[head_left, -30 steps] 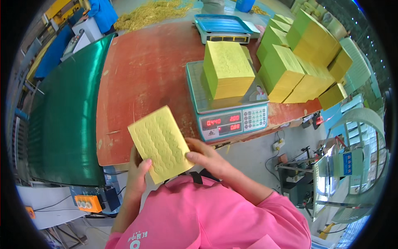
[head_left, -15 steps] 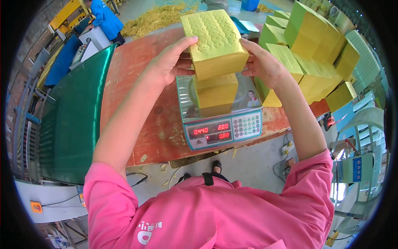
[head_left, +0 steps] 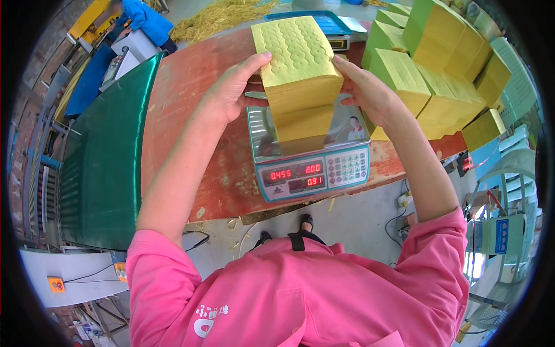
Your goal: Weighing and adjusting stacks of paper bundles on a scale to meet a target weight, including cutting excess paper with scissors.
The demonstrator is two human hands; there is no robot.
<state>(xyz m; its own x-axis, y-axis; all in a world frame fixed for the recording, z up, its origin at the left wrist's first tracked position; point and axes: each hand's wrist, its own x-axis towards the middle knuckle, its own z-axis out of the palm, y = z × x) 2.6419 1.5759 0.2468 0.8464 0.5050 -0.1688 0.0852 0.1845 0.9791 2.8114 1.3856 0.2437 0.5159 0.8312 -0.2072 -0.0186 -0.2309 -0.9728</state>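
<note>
Between my two hands is a thick stack of yellow paper sheets [head_left: 300, 55], its top pressed with rows of round coin-like shapes. My left hand [head_left: 231, 92] grips its left side, thumb at the top edge. On the opposite side my right hand [head_left: 373, 89] holds it the same way; some fingers of both hands are hidden. Directly beneath sits a second yellow paper block [head_left: 303, 124], with the held stack meeting its top. That lower block rests on the metal pan of a digital scale [head_left: 315, 176] with lit red digits and a keypad.
The scale stands on a worn red table [head_left: 199, 124]. Several yellow paper blocks [head_left: 445, 75] are piled at the right. Farther back lies a blue tray [head_left: 315, 20]. A green curved sheet [head_left: 107, 156] borders the table's left. A person in blue [head_left: 144, 23] works at the far left.
The held stack has come down onto the lower block, closing the gap between them. The scale's red digits have changed. My view has shifted slightly, showing more of the blue tray.
</note>
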